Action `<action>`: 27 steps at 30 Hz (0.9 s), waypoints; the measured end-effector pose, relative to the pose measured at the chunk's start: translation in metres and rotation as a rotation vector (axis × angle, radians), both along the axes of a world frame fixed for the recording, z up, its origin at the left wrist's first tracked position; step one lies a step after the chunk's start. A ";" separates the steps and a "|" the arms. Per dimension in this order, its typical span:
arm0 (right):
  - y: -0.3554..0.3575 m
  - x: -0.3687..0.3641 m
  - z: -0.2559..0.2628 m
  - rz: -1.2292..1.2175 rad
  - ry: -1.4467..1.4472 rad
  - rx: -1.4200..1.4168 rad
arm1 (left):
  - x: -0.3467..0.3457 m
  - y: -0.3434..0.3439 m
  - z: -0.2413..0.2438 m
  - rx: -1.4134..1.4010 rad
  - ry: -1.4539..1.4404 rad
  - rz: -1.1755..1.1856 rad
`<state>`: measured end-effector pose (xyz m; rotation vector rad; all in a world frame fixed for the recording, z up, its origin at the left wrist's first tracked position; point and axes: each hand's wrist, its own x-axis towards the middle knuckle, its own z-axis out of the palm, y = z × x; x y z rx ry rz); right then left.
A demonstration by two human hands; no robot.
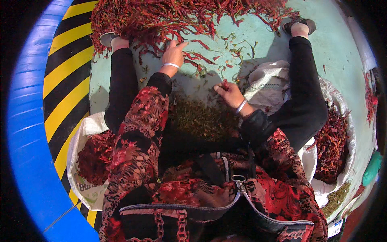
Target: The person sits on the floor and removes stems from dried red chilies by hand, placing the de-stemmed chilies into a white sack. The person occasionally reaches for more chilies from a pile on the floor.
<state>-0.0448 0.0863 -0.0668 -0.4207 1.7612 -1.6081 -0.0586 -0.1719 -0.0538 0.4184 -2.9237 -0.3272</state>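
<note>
My left hand (173, 57) reaches to the near edge of a large heap of dried red chili peppers (169, 18). Its fingers are spread over the peppers, and nothing shows between them. Several loose dried chilies (201, 57) lie just to its right on the pale green floor. My right hand (232, 95) is closed around a piece of dried red chili (225, 84), mostly covered by the fingers. Below and between the hands lies a mound of stems and plant scraps (202, 118).
Open white woven sacks hold red chilies, one sack (72, 160) at my left and another (350, 139) at my right. A folded white woven sack (269, 81) lies by my right leg. Yellow-black striping (68, 87) and a blue surface (27, 121) run along the left.
</note>
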 end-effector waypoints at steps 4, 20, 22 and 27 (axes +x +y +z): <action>0.016 0.004 0.003 0.000 -0.024 0.052 | -0.019 -0.005 -0.018 -0.202 -0.211 0.013; 0.001 0.005 0.021 -0.269 -0.274 -0.231 | 0.099 0.130 0.030 0.557 0.073 -0.190; 0.002 0.009 0.028 -0.334 -0.270 -0.272 | 0.107 0.130 0.031 0.693 0.034 -0.121; 0.004 0.016 0.043 -0.252 -0.197 -0.327 | 0.118 0.126 0.041 0.872 -0.136 0.026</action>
